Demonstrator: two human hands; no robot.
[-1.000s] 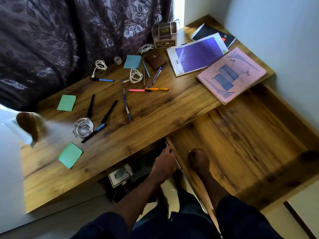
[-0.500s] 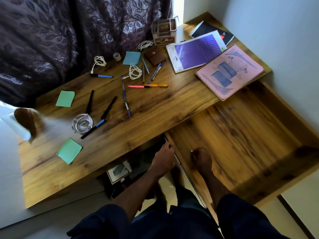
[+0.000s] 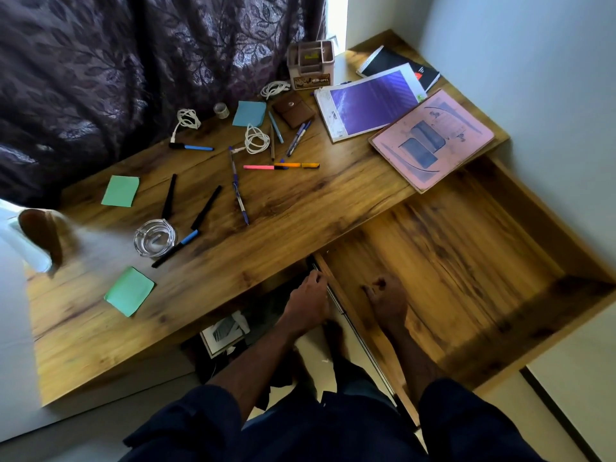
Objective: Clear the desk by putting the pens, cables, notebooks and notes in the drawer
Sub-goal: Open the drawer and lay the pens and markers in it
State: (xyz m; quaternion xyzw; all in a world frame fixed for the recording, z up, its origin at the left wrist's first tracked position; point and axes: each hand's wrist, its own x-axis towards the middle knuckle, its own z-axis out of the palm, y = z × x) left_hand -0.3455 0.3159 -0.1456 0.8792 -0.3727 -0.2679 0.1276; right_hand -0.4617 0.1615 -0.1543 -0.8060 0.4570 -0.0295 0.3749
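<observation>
Drawer (image 3: 466, 278) pulled wide open at lower right, bare wooden floor showing, far corner cut off by the frame edge. Left hand (image 3: 308, 303) at the drawer's left wall by the metal runner, fingers curled toward it; grip or mere touch impossible to tell from above. Right hand (image 3: 386, 298) inside the drawer, lying flat on its floor, fingers spread, holding nothing. Both forearms half lost in shadow, dark sleeves (image 3: 466, 425) filling the bottom edge.

On the worktop (image 3: 300, 221): scattered pens (image 3: 239, 195) near the middle, pink and orange highlighters (image 3: 280, 166) end to end, three white cables (image 3: 256, 139) coiled toward the curtain (image 3: 133, 61). Green notes (image 3: 120, 191) at left, a blue note (image 3: 249, 113) further back. Purple notebook (image 3: 370, 103) overlapping a black one (image 3: 400, 66), pink notebook (image 3: 433, 138) jutting over the drawer. Glass ashtray (image 3: 154, 237) just beside a black-and-blue pen. Organizer box (image 3: 310, 65) at the back, contents too small to read. Papers under the worktop mostly hidden in the dark.
</observation>
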